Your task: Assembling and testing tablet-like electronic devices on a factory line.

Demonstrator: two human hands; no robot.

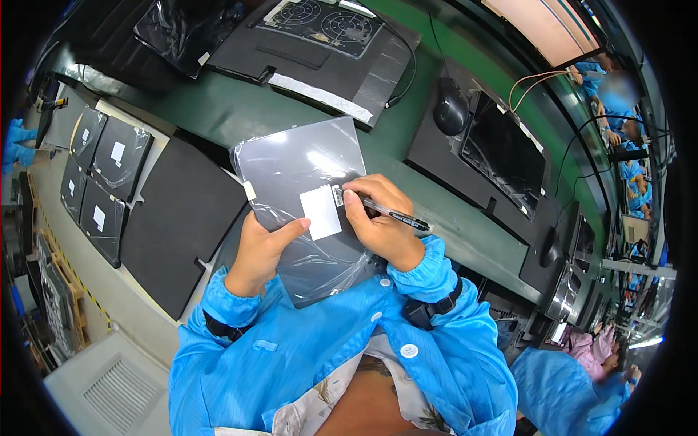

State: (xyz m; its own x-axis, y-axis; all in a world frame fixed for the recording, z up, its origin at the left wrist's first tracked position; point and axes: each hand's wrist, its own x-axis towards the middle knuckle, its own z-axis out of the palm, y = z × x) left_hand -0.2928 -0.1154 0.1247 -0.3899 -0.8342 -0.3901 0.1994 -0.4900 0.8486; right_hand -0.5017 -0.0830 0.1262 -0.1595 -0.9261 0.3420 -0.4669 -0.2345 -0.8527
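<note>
A flat dark grey panel wrapped in clear film is tilted in front of my chest. My left hand grips its left edge, with the thumb lying on the front beside a white square label. In my right hand is a slim pen with a dark grip, closed between thumb and fingers. That thumb rests next to a small barcode sticker at the white label's right side. The pen's tip is hidden behind my fingers.
Left of me, several similar film-wrapped panels lie beside a black foam sheet. Across the green bench are a black foam block, a mouse and a wrapped screen. Co-workers in blue are at the right.
</note>
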